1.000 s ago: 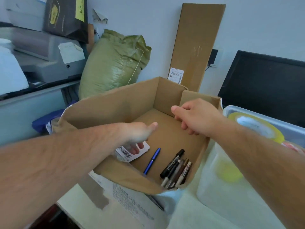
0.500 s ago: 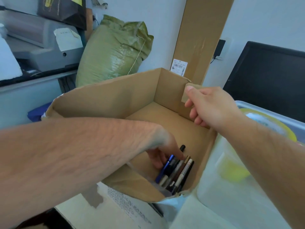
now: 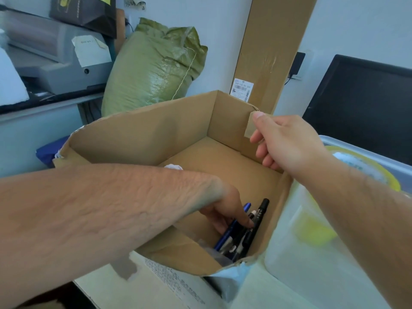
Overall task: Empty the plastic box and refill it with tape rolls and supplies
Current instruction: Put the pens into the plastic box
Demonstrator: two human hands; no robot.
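An open cardboard box (image 3: 142, 139) sits tilted in front of me. In its near right corner lies a bunch of pens and markers (image 3: 243, 233), one blue, the others black. My left hand (image 3: 225, 210) reaches down into the box and its fingers close round the pens. My right hand (image 3: 283, 141) grips the box's right wall at the rim, thumb on top. The translucent plastic box (image 3: 312, 253) stands to the right, against the cardboard box. A yellow tape roll (image 3: 365, 166) shows inside it near the top.
A green woven sack (image 3: 156, 63) leans on the wall behind the box. A tall flat carton (image 3: 272, 47) stands next to it. A dark monitor (image 3: 365, 103) is at the right. A grey machine (image 3: 55, 56) sits on a shelf at the left.
My left hand left the white labelled packet, swept the blue pen to the right and now holds the gathered pens. My right hand took hold of the box's right wall.
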